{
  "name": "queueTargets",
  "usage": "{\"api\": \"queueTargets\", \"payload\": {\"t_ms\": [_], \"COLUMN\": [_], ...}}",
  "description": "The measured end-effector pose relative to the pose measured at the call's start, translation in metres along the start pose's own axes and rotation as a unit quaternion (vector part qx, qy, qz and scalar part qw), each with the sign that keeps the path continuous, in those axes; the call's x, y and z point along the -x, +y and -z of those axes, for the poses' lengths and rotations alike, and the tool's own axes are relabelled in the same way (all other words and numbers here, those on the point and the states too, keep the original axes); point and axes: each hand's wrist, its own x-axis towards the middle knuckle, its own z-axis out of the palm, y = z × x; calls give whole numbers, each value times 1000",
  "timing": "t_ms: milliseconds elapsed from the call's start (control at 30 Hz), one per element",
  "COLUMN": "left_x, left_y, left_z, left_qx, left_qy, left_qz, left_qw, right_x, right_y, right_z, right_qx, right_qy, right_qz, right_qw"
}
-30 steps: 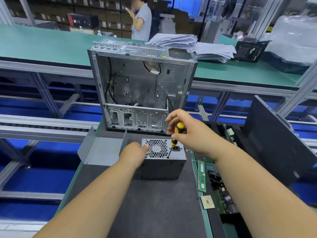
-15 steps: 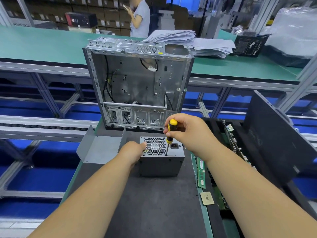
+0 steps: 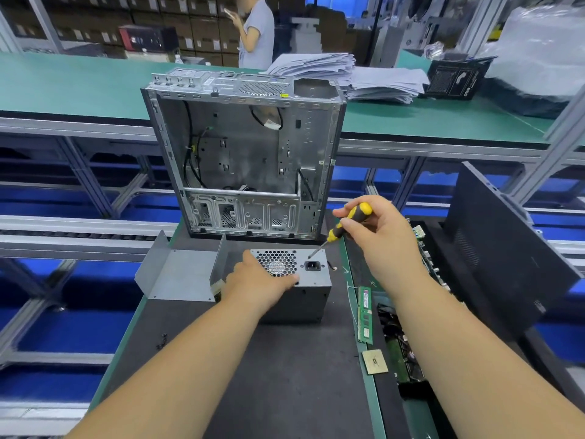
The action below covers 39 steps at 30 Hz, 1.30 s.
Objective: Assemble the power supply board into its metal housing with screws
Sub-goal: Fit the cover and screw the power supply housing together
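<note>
Head view, sole camera. Power supply housing (image 3: pixel 294 293), a grey sheet-metal box, stands on the dark mat (image 3: pixel 253 375) just in front of the open computer chassis (image 3: pixel 247 153); fan grille and mains socket face up. Left hand (image 3: pixel 259 280) lies on its top face over the grille edge, fingers fairly straight, pressing rather than clasping. Right hand (image 3: pixel 376 229) is wrapped round the yellow-and-black screwdriver (image 3: pixel 345 226); the shaft slants down-left, tip at the top face just above the socket. Whether the tip sits in a screw head: too small to tell. Bent metal cover (image 3: pixel 180 277) lies just left of the box, unattached.

Handling, judged:
- Box looks rigid and fairly heavy; unlikely to flex.
- Painted steel on mat may slide under driver pressure, so downward hold from the left hand matters.
- Best grasp: flat side walls or solid corners, not the perforated grille.
- Sheet edges probably sharp.
- Screws small, easily dropped.
</note>
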Motion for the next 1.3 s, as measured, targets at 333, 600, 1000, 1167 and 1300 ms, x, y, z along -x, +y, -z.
{"api": "queueTargets", "payload": {"t_ms": [333,600,1000,1167,1300], "left_x": [-4,7,31,32,28], "left_y": [5,2,-92,-171,-214], "left_z": [-6,-6,8,35,47], "left_qx": [8,58,182,168,120], "left_qy": [-21,-14,114,140,126], "left_qz": [33,35,-16,24,46], "left_qw": [999,998,977,975,984], "right_x": [4,5,29,36,44], "right_y": [8,10,12,15,18], "right_z": [15,20,-53,-105,-147], "right_qx": [-89,-138,-182,-170,-155], "right_qy": [11,-8,-56,-99,-134], "right_qz": [11,13,-36,-43,-49], "right_qw": [996,990,981,980,978]}}
